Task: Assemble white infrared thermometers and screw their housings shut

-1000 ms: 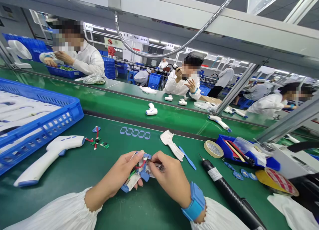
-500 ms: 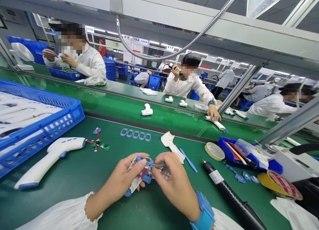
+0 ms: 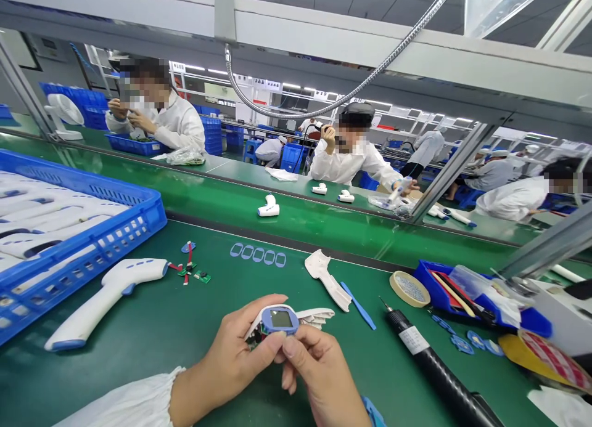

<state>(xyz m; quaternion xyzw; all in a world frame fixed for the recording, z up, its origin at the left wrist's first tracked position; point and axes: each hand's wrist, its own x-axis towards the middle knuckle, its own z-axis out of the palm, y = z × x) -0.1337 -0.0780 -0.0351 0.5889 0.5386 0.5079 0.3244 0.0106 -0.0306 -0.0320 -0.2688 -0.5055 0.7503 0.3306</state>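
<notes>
Both my hands hold an opened white device housing [image 3: 316,317] low in the middle of the view. Its blue-rimmed display [image 3: 280,318] faces up toward me. My left hand [image 3: 231,347] grips the display end, thumb below the screen. My right hand [image 3: 324,365] pinches the lower edge, thumb beside the left thumb. Beyond the hands lie a loose white shell half [image 3: 326,280] and a blue stick [image 3: 358,305]. Several blue ring frames [image 3: 258,255] form a row. To the left, a white and blue handheld device [image 3: 102,300] rests near small green circuit boards [image 3: 202,276].
At the left stands a blue crate [image 3: 139,214] of white housings. On the right lie a black electric screwdriver [image 3: 430,359], a tape roll [image 3: 409,288] and a blue tool bin [image 3: 531,316]. Across a green conveyor strip [image 3: 217,211], people in white sit working.
The held device has turned so its display faces up, and my right hand has moved lower against it. Across the line, a person's hand has lifted a white device from the strip.
</notes>
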